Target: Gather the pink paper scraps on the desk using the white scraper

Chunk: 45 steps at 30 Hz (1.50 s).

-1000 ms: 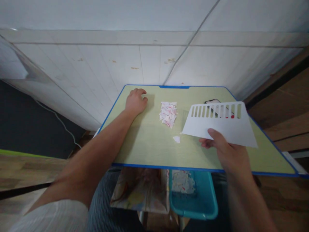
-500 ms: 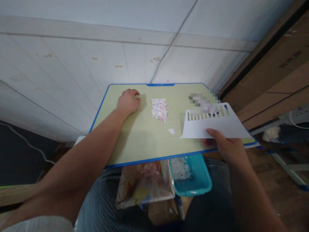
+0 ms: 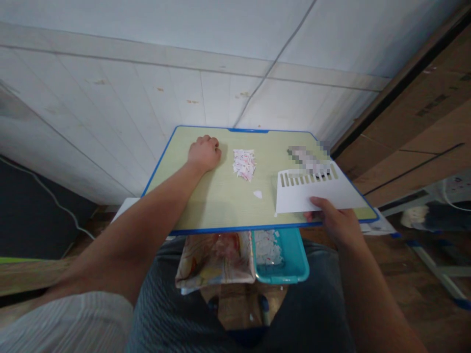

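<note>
My right hand [image 3: 334,215] pinches a white slotted sheet [image 3: 318,193], thumb on top and fingers underneath, over the right part of a pale yellow board [image 3: 209,206] with a blue rim. A row of oblong slots runs along the sheet's far edge. My left hand [image 3: 205,153] rests on the board's left half with its fingers curled in; nothing shows in it. Just right of that hand lies a flat pile of small white and pinkish paper pieces [image 3: 244,164]. One loose white scrap [image 3: 258,194] lies between pile and sheet.
Below the board's near edge are a turquoise basket [image 3: 294,264] holding white scraps and a patterned box or tray [image 3: 217,274] with reddish contents. A pixelated item [image 3: 307,159] lies behind the sheet. Cardboard boxes [image 3: 405,142] stand right; a white wall [image 3: 176,93] rises behind.
The head view has shifted slightly. The slotted sheet sits a little lower and farther left in view, still in my right hand. My left hand's fingers look more curled.
</note>
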Available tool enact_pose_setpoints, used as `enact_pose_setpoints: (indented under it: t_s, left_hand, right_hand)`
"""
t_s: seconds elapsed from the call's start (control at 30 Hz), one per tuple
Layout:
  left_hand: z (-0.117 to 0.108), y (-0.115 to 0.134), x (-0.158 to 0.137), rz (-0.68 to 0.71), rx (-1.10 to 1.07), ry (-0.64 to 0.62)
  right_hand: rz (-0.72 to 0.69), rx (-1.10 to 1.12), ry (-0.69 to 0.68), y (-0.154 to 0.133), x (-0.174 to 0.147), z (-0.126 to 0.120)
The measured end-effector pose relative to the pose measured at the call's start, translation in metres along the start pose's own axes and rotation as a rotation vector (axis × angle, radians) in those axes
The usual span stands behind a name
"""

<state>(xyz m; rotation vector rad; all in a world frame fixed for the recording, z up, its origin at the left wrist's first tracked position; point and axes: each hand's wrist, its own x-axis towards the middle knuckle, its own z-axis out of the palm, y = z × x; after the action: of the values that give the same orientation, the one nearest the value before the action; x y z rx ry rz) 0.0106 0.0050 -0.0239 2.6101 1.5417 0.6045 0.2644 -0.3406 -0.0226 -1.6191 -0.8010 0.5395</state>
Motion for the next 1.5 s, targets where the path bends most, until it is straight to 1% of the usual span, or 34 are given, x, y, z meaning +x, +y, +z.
enact_pose_setpoints:
  t_s: [0.1,0.23,0.3,0.37,0.47,0.53,0.67,0.77,0.83,1.07,1.2,1.33,1.5]
  left_hand:
    - [-0.001,0.002,-0.002,-0.002,0.027,-0.006]
    - [0.0,0.005,-0.003,-0.031,0.033,-0.01]
    - [0.002,0.007,-0.003,-0.05,0.024,-0.008]
    - [0.004,0.008,-0.004,-0.058,0.008,-0.007]
    - [0.003,0.008,-0.004,-0.046,-0.013,-0.013]
    - [0.002,0.005,-0.003,-0.03,-0.029,-0.019]
    - [0.0,-0.005,0.003,0.007,-0.068,-0.028]
    - [0.002,-0.012,0.007,0.019,-0.09,-0.023]
    - [0.005,-0.014,0.009,0.021,-0.102,-0.017]
    - [0.007,-0.012,0.01,-0.006,-0.125,-0.033]
    - [0.006,-0.013,0.01,0.012,-0.125,-0.033]
    - [0.006,-0.015,0.009,0.031,-0.109,-0.024]
    - [0.001,-0.013,0.006,0.03,-0.082,-0.036]
  right_hand:
    - [-0.012,-0.05,-0.047,0.003,-0.001,-0.004]
    - [-0.017,-0.029,-0.08,0.01,-0.001,-0.01]
    - [0.0,-0.005,-0.074,0.01,-0.001,-0.01]
    - [0.026,0.022,-0.032,0.008,-0.001,-0.008]
    - [0.035,0.059,0.062,0.001,-0.002,-0.002]
    - [-0.011,0.042,0.092,-0.001,-0.001,0.005]
    - [-0.12,-0.028,0.054,-0.001,0.004,0.02]
    - [-0.139,-0.065,0.028,-0.001,0.009,0.029]
    - [-0.146,-0.089,0.043,-0.002,0.012,0.032]
    - [-0.159,-0.146,0.086,-0.002,0.01,0.027]
    - [-0.176,-0.13,0.055,-0.003,0.009,0.026]
    - [-0.181,-0.15,0.079,-0.004,0.008,0.026]
    - [-0.132,-0.088,0.06,0.009,0.009,0.02]
